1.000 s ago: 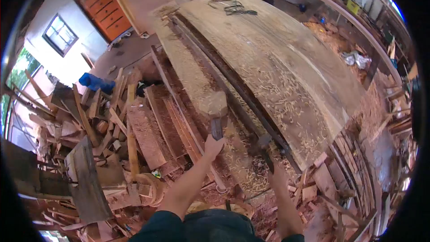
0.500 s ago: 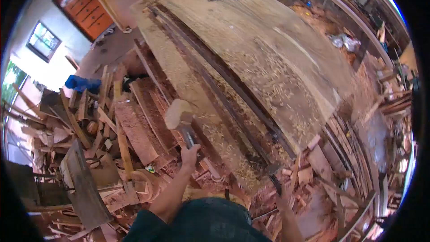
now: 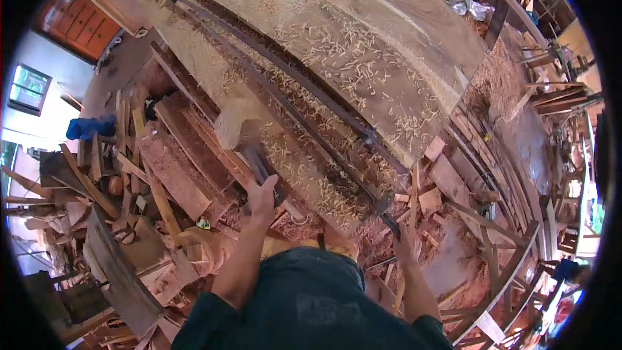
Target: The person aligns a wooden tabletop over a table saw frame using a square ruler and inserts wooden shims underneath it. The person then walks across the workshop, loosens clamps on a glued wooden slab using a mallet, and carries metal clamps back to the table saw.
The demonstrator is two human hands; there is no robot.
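Note:
My left hand (image 3: 261, 198) is closed around the dark handle of a mallet (image 3: 232, 124). The mallet's blocky pale wooden head, slightly blurred, points away from me above the near-left side of a large wooden slab (image 3: 311, 3). In my right hand (image 3: 407, 246), at the slab's near corner, is a hand tool with a black ribbed handle (image 3: 390, 223) and a grey metal end (image 3: 382, 204). Its exact kind is unclear. That metal end is near the end of a long dark strip (image 3: 278, 94) running along the slab. Curled wood shavings (image 3: 363, 68) lie around it.
Offcuts and boards (image 3: 103, 175) are heaped at the left, with a blue cloth (image 3: 91, 128) behind them. Reddish planks (image 3: 172, 172) lie beside the slab. Long strips (image 3: 512, 155) and more scrap fill the right. A drawer front (image 3: 74, 19) stands at the far left.
My view has tipped downward, so the slab and scrap sit higher and further left in it. The mallet has risen slightly in view, and both hands still hold their tools.

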